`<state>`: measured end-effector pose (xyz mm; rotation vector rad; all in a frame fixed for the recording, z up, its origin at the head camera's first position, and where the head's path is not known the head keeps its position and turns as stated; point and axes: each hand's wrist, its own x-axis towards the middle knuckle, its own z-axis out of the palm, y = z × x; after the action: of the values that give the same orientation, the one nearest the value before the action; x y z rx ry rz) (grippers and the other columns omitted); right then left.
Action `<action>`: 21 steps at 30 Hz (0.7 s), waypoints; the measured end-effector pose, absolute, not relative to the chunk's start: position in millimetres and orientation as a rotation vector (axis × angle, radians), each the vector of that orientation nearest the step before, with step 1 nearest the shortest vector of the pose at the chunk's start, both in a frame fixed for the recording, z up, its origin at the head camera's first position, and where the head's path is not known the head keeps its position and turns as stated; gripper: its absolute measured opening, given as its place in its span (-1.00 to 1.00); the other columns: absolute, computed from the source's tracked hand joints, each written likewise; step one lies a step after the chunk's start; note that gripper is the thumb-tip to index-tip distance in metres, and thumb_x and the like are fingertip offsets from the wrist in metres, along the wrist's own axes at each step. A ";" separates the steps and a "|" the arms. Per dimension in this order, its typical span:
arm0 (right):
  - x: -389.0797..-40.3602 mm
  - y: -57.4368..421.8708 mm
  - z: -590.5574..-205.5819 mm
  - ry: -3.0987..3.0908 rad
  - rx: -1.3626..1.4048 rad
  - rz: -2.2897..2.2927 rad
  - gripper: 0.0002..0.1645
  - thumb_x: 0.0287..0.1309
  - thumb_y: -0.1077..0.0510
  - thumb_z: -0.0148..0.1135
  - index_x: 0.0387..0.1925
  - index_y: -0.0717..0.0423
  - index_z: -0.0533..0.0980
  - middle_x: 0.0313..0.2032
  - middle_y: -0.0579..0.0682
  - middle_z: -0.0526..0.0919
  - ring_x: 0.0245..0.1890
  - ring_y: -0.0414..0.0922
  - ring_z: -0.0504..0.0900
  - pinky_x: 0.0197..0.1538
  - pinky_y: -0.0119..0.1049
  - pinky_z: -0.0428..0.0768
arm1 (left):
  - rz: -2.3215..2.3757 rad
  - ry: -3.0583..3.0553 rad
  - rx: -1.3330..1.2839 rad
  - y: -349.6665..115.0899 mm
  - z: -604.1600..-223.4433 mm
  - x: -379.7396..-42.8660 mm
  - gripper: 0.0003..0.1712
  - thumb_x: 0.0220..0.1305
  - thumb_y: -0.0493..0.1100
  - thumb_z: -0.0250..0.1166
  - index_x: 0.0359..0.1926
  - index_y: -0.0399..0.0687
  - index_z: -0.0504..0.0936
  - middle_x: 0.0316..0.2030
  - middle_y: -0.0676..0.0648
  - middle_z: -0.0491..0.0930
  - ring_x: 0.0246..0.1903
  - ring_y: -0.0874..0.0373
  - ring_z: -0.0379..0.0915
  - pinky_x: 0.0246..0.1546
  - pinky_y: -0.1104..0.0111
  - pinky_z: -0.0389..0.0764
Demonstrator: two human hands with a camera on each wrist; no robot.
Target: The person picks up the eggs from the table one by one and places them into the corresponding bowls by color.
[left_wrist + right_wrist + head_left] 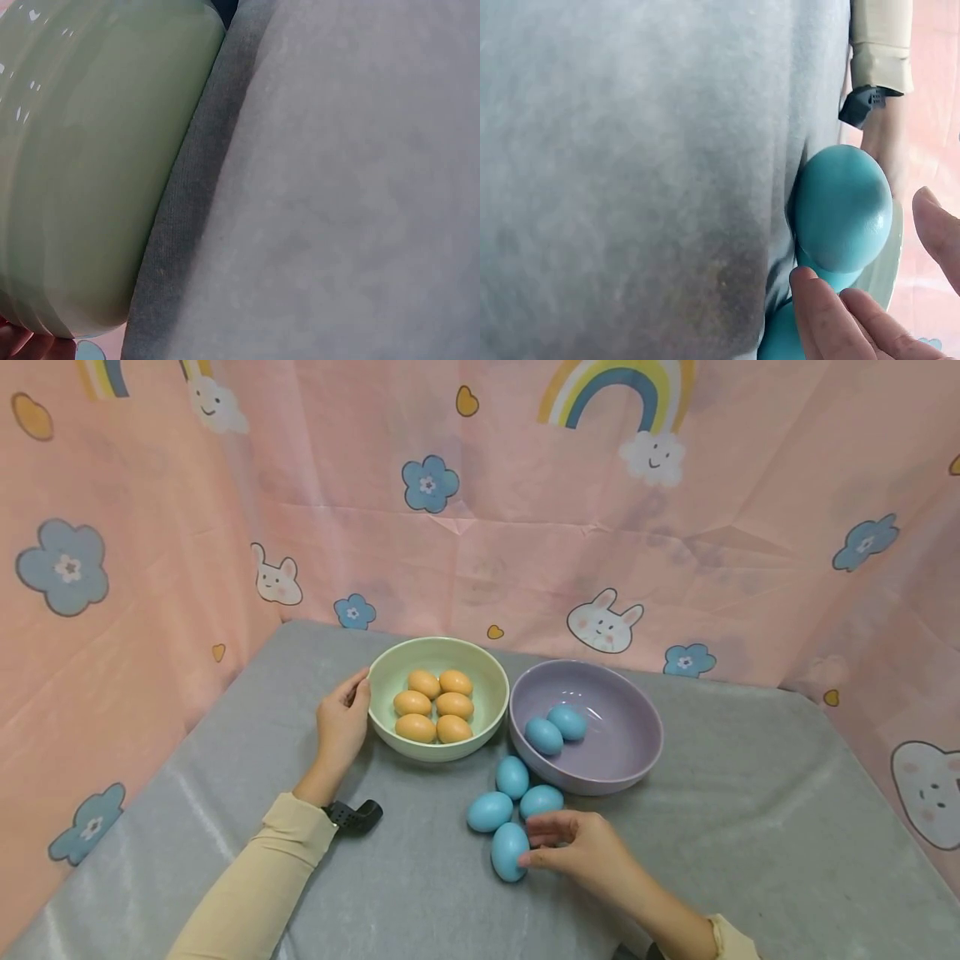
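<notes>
Grasping the nearest blue egg (507, 853), which sits on the tabletop (750, 818) in front of the purple bowl (622, 735), seems the step in hand. The right hand (581, 850) is beside it, thumb and fingers parted and gripping nothing; the left hand (342, 721) touches the green bowl (491, 693) with relaxed fingers. The next move probably calls for a gentle pinch, without nudging the other loose eggs (490, 812).

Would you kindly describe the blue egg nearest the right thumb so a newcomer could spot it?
Find the purple bowl on the grey cloth. At its near left side lie four blue eggs. Your egg, beside the right hand, is the one nearest the person.
</notes>
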<state>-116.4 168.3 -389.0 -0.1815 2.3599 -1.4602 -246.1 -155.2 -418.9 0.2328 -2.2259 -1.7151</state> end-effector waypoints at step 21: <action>-119.2 160.7 -399.2 2.384 -0.225 -1.413 -0.36 -0.12 0.13 0.61 0.02 0.35 0.62 -0.12 0.15 0.77 -0.15 -0.11 0.74 -0.18 -0.43 0.69 | -1.692 -2.226 0.235 -154.5 -419.3 -246.5 -0.53 0.53 -0.07 0.07 0.31 -0.18 0.50 0.29 -0.19 0.51 0.32 0.03 0.43 0.27 0.22 0.54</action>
<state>-119.2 160.7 -399.2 -0.2246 2.3835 -1.4132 -246.5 -154.5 -419.3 0.2346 -2.2260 -1.6917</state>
